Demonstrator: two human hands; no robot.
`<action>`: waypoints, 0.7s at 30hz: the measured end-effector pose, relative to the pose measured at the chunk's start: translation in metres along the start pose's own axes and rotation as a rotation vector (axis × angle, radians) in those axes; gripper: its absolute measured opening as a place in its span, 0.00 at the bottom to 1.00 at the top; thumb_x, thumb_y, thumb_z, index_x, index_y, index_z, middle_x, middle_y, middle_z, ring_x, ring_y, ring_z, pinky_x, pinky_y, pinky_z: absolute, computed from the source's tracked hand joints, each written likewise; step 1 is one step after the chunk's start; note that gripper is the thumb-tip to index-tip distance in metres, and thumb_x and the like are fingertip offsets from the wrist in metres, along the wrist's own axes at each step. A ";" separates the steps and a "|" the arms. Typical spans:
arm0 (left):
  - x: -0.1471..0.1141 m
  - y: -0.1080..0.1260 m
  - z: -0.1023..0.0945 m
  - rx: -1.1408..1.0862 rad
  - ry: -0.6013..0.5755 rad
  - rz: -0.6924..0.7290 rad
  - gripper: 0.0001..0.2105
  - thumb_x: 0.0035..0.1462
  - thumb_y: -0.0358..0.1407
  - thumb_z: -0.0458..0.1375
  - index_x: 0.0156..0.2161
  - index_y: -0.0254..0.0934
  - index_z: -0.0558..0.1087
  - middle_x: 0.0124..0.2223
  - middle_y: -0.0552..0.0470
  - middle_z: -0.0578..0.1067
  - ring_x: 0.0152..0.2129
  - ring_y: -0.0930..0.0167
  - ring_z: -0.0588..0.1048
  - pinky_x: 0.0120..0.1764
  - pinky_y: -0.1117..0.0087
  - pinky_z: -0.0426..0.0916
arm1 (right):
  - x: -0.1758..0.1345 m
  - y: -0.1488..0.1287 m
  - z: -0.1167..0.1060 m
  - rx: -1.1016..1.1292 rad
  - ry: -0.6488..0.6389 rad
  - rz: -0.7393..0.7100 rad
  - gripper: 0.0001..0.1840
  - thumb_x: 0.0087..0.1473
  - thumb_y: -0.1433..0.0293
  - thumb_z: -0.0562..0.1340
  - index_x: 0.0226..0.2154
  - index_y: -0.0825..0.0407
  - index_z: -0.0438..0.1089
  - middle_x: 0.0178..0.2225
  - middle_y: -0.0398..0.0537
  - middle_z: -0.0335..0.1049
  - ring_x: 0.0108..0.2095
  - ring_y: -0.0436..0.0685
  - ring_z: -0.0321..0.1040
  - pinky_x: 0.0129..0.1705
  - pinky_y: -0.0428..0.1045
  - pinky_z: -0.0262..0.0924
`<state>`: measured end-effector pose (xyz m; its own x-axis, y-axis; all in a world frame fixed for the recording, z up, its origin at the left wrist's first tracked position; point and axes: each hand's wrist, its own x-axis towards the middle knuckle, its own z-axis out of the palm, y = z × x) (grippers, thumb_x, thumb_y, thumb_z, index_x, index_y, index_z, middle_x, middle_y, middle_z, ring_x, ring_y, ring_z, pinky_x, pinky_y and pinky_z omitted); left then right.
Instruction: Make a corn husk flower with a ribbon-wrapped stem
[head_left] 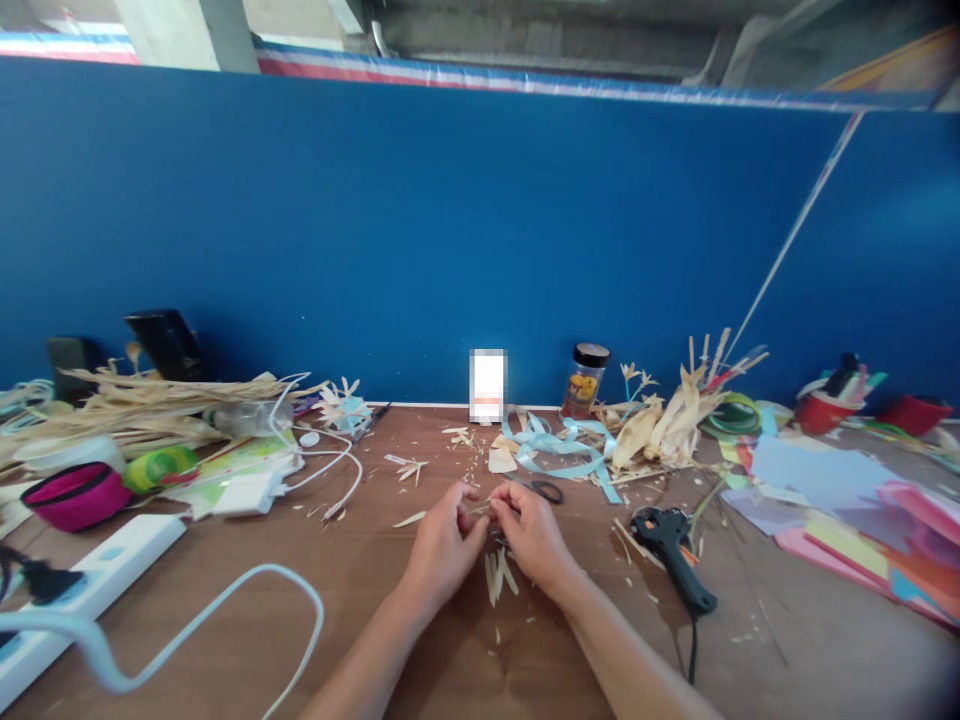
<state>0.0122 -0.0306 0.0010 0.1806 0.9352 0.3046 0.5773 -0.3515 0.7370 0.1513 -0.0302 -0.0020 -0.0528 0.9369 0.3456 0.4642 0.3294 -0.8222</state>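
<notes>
My left hand [448, 540] and my right hand [534, 532] meet above the middle of the table, fingertips close together. Both are closed in a pinch on a thin pale strip of dried husk [478, 509], mostly covered by the fingers. Just below the hands lie several narrow cut husk pieces [500, 577]. Dark-handled scissors [547, 491] rest behind my right hand, partly hidden by it. Light blue ribbon [566, 455] curls on the table beyond them. More husk scraps [409, 469] are scattered past my left hand.
A black glue gun [675, 560] with a cord lies at right, near coloured paper [825, 480]. Dried husks [667, 430] and a dark-lidded jar [585, 382] stand behind. At left are a white power strip [97, 590], a looping cable [259, 570] and a charger [247, 494].
</notes>
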 end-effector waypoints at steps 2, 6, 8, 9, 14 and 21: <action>-0.001 0.000 0.001 -0.007 0.026 0.007 0.12 0.50 0.38 0.51 0.40 0.37 0.65 0.20 0.59 0.63 0.18 0.73 0.63 0.24 0.74 0.57 | 0.000 0.001 0.000 -0.011 0.003 0.003 0.08 0.51 0.71 0.51 0.26 0.52 0.64 0.23 0.42 0.66 0.26 0.51 0.62 0.29 0.44 0.54; -0.001 0.002 -0.002 -0.005 0.039 0.118 0.07 0.51 0.33 0.50 0.33 0.37 0.69 0.27 0.53 0.68 0.24 0.72 0.66 0.28 0.73 0.59 | 0.001 0.001 0.000 -0.022 0.009 -0.011 0.08 0.51 0.72 0.51 0.26 0.52 0.65 0.23 0.42 0.67 0.26 0.51 0.62 0.30 0.44 0.54; -0.001 0.003 -0.004 0.007 0.033 0.148 0.07 0.52 0.31 0.49 0.30 0.37 0.70 0.28 0.52 0.68 0.25 0.72 0.67 0.29 0.73 0.59 | 0.000 0.001 0.000 -0.016 0.004 -0.023 0.09 0.51 0.72 0.51 0.25 0.52 0.65 0.23 0.42 0.67 0.26 0.50 0.62 0.30 0.44 0.55; -0.001 0.004 -0.005 0.012 0.030 0.154 0.08 0.52 0.31 0.48 0.29 0.37 0.70 0.27 0.52 0.68 0.26 0.71 0.67 0.29 0.72 0.59 | 0.000 0.001 0.000 -0.002 -0.005 -0.023 0.09 0.51 0.72 0.51 0.25 0.52 0.65 0.23 0.42 0.67 0.26 0.50 0.63 0.30 0.44 0.55; -0.001 0.008 -0.007 0.007 0.042 0.141 0.11 0.54 0.34 0.46 0.29 0.37 0.70 0.27 0.51 0.67 0.27 0.70 0.67 0.30 0.71 0.60 | 0.001 0.003 0.003 0.138 -0.039 0.045 0.10 0.52 0.70 0.51 0.29 0.53 0.66 0.26 0.44 0.69 0.28 0.51 0.65 0.30 0.44 0.59; -0.001 0.008 -0.007 0.047 0.049 0.125 0.12 0.55 0.34 0.44 0.28 0.36 0.69 0.27 0.50 0.67 0.27 0.70 0.67 0.31 0.70 0.61 | 0.001 0.001 0.002 0.209 -0.043 0.062 0.09 0.51 0.70 0.51 0.31 0.52 0.66 0.28 0.45 0.70 0.29 0.53 0.68 0.32 0.46 0.61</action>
<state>0.0109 -0.0347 0.0103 0.2152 0.8805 0.4225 0.5895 -0.4620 0.6626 0.1498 -0.0290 -0.0036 -0.0697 0.9588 0.2755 0.2742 0.2840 -0.9188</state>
